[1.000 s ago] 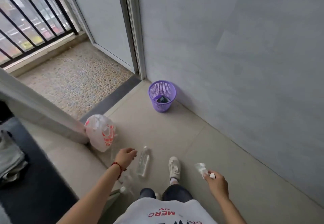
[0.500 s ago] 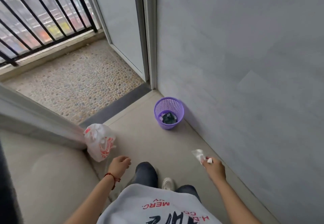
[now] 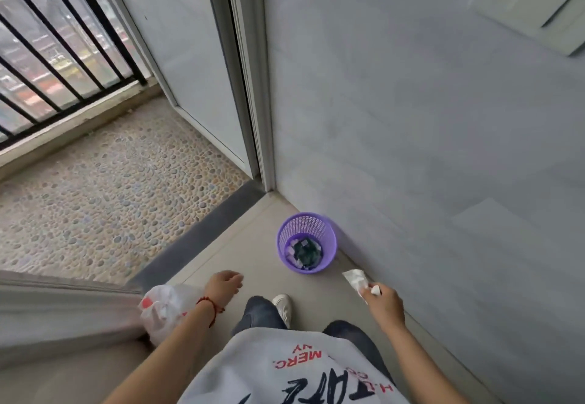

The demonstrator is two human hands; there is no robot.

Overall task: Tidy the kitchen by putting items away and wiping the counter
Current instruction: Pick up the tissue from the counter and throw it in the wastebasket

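A small purple mesh waste bin (image 3: 329, 240) stands on the tiled floor against the grey wall, with dark and white scraps inside. My right hand (image 3: 384, 304) pinches a crumpled white tissue (image 3: 356, 278) low and to the right of the bin, a short way from its rim. My left hand (image 3: 223, 286), with a red string on the wrist, hangs loosely curled and holds nothing, left of the bin.
A white plastic bag with red print (image 3: 161, 308) sits on the floor at the end of a grey partition (image 3: 63, 312). A dark threshold (image 3: 202, 232) leads to a pebbled balcony (image 3: 104, 191) with black railings. The open door (image 3: 190, 65) stands left of the wall.
I have walked closer to the bin; it now lies just ahead of my hands. The plastic bottle seen on the floor a second ago is out of view. My right hand still holds the tissue.
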